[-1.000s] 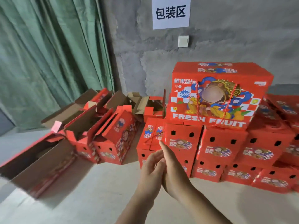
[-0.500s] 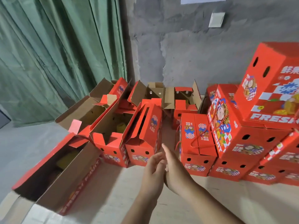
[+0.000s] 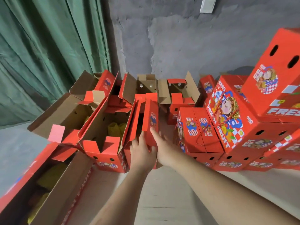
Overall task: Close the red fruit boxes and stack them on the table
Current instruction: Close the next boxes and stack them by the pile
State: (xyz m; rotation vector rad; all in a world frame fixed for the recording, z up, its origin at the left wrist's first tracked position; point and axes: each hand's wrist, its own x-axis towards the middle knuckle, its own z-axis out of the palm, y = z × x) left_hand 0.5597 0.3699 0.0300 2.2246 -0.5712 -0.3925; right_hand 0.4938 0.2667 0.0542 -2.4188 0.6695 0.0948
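Note:
A narrow red fruit box [image 3: 151, 117] stands in the middle of the table, its two top flaps raised and nearly together. My left hand [image 3: 141, 153] grips its near end from the left. My right hand [image 3: 164, 148] presses against its right flap from the other side. To its left, an open red box [image 3: 100, 148] shows yellow-netted fruit [image 3: 116, 129] inside. On the right stand closed red boxes [image 3: 227, 120] in a stack, with one box [image 3: 276, 75] on top and a small closed one [image 3: 199, 129] in front.
More open boxes [image 3: 78, 111] crowd the back left, and another [image 3: 56, 184] lies at the near left with yellow fruit in it. The pale table [image 3: 162, 200] runs under my forearms. A green curtain [image 3: 48, 46] and a grey wall [image 3: 178, 38] close the back.
The view has swung left and down. Both hands have moved forward from mid-air, where they were held together, onto the narrow box's flaps.

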